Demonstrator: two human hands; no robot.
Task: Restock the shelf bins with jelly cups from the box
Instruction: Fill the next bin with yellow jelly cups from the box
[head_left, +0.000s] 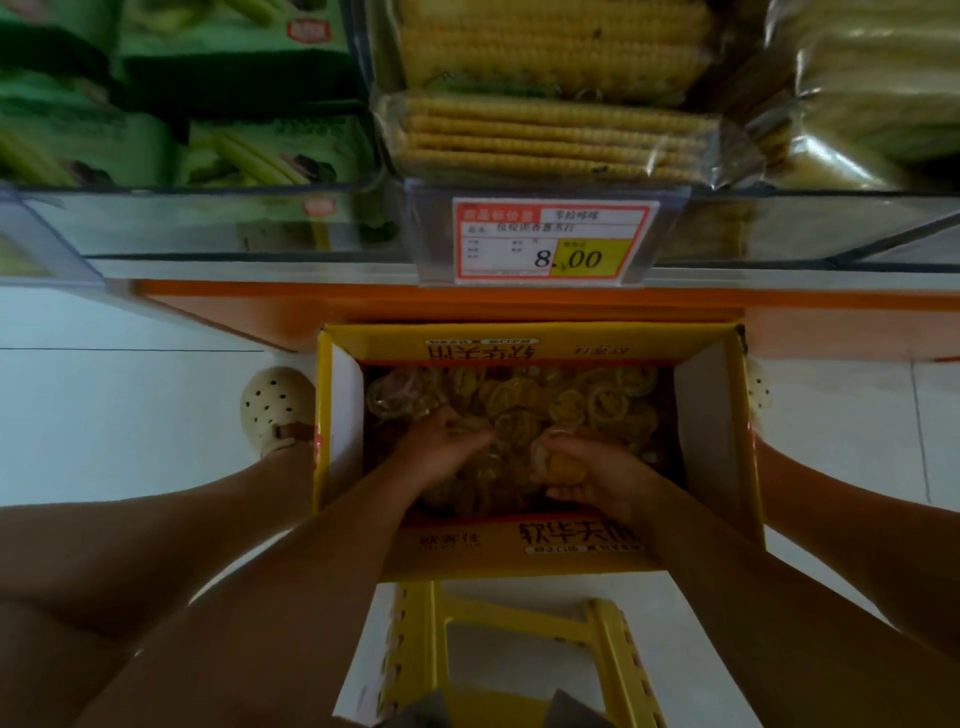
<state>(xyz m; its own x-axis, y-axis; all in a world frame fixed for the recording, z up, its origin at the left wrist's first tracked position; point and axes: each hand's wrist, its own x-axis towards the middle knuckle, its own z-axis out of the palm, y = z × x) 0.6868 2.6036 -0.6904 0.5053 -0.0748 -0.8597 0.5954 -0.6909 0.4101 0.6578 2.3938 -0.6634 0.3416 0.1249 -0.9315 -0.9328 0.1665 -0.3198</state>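
Probably shop: price tag (553, 240), shelves (467, 270)

Pale floor tiles (130, 415) are stretching across the scene under dim light. At the far side a shelf with an orange base strip (467, 299) is carrying green snack boxes (182, 104) on the left and cracker packs (550, 135) to the right, a price tag (553, 241) hanging below. A yellow plastic stool (514, 654) is standing near.

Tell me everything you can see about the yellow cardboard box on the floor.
The yellow cardboard box sits open on the pale floor below the orange shelf base, flaps up, white inside walls, dark print on the flaps. It holds a heap of clear yellowish jelly cups. The left hand and right hand reach in, closing on cups.
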